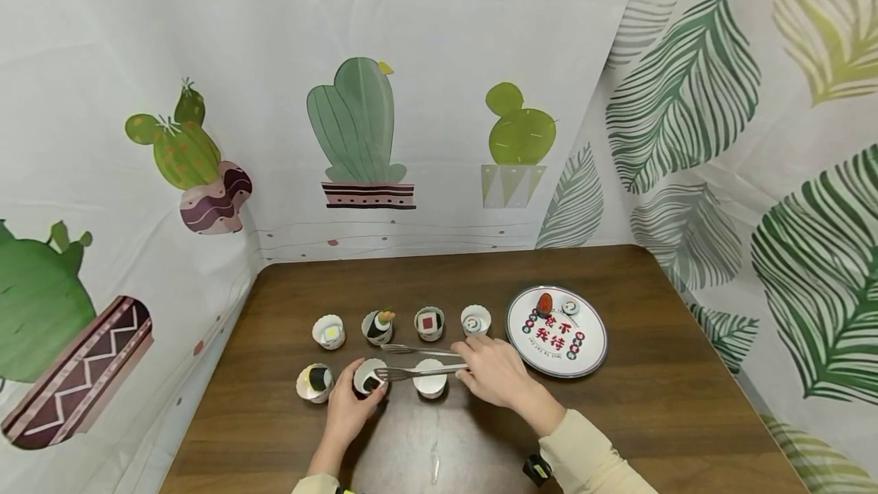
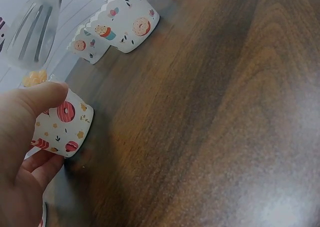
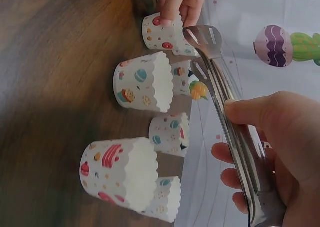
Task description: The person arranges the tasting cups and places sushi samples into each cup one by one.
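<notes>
My left hand (image 1: 348, 406) grips a white paper cup (image 2: 65, 119) with scalloped rim and donut prints, thumb on one side and fingers round the other. A toy sushi piece with a black band (image 1: 371, 384) sits inside it. My right hand (image 1: 495, 372) holds metal tongs (image 3: 232, 127), thumb on one arm, fingers round the other side. The tong arms are spread apart. One slotted tip lies over the gripped cup's opening in the head view; the other is farther back, near the rear row. Another paper cup (image 1: 430, 383) stands under the tongs, between my hands.
Behind are cups with toy sushi: a yellow-topped one (image 1: 329, 334), a shrimp one (image 1: 376, 328), a red-centred one (image 1: 429, 326) and a round roll (image 1: 475, 322). Another cup (image 1: 315, 385) stands left. A round plate (image 1: 590, 341) at right bears two toy pieces.
</notes>
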